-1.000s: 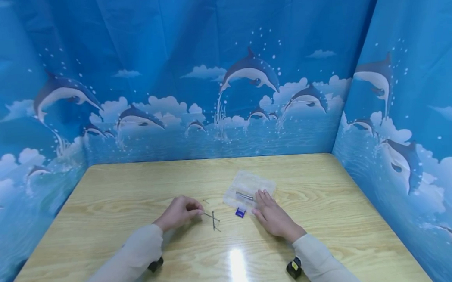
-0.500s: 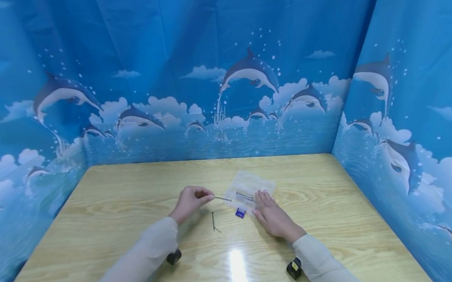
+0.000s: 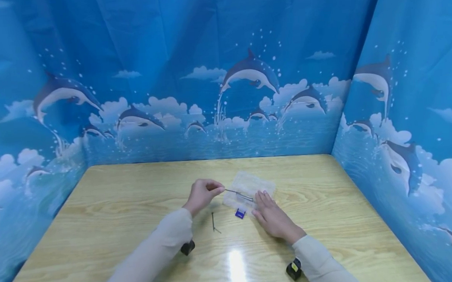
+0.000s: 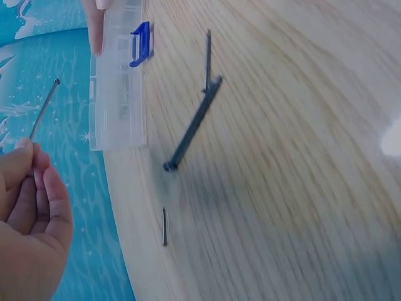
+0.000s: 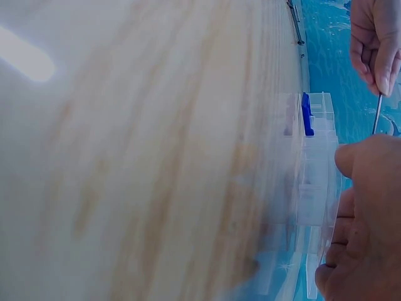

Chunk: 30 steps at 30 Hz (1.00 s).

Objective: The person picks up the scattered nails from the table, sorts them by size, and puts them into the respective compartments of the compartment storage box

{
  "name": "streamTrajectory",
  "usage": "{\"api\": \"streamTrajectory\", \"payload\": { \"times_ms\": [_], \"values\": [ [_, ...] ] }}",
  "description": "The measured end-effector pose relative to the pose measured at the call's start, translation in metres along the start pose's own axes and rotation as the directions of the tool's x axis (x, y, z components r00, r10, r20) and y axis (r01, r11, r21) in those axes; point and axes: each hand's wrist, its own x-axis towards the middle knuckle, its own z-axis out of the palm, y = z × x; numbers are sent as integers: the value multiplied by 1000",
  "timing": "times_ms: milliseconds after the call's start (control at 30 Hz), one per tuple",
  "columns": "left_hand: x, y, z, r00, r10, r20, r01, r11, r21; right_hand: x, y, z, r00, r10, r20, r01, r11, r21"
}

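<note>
Between thumb and fingertips my left hand (image 3: 203, 196) pinches a long thin nail (image 4: 44, 111), its head end pointing away from the hand. The nail is over a clear plastic box (image 3: 244, 179) with a blue latch (image 3: 240, 213). Other nails (image 3: 246, 197) lie in the box, seen in the head view. My right hand (image 3: 272, 218) rests on the box's right side, fingers extended in the head view. On the tabletop lie a thick dark nail (image 4: 193, 125), a thinner nail (image 4: 208, 59) at its end, and a small nail (image 4: 164, 227) apart from them.
The wood-grain table (image 3: 135, 185) ends at a blue dolphin-print curtain (image 3: 191, 74) behind and at the sides. A bright light reflection (image 3: 237, 269) shows on the near tabletop. Black wrist devices (image 3: 294, 269) hang below both sleeves.
My left hand has lifted a nail from the loose ones on the table and carried it rightward and away, over the box. My right hand has stayed on the box.
</note>
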Motion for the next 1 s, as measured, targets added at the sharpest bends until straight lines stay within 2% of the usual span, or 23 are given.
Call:
{"api": "streamTrajectory", "payload": {
  "times_ms": [167, 367, 500, 600, 867, 1000],
  "values": [
    [7, 3, 13, 1000, 9, -19, -9, 1000, 11, 0, 0, -1, 1000, 2, -3, -2, 1000, -5],
    [13, 6, 27, 999, -21, -24, 22, 1000, 11, 0, 1, 0, 1000, -11, -10, 11, 1000, -9],
    [16, 6, 35, 999, -14, -34, 15, 1000, 24, 1, 1, 0, 1000, -18, -10, 18, 1000, -11],
    [17, 6, 40, 999, -14, -46, 15, 999, 43, 0, 1, 0, 1000, -17, -8, 17, 1000, -16],
    [21, 4, 49, 997, -64, -50, 67, 996, 67, 1, 3, 2, 1000, -14, -8, 14, 1000, -9],
    [22, 3, 51, 998, -50, -40, 53, 994, 91, 1, 3, 2, 1000, -17, -9, 17, 1000, -14]
  ]
}}
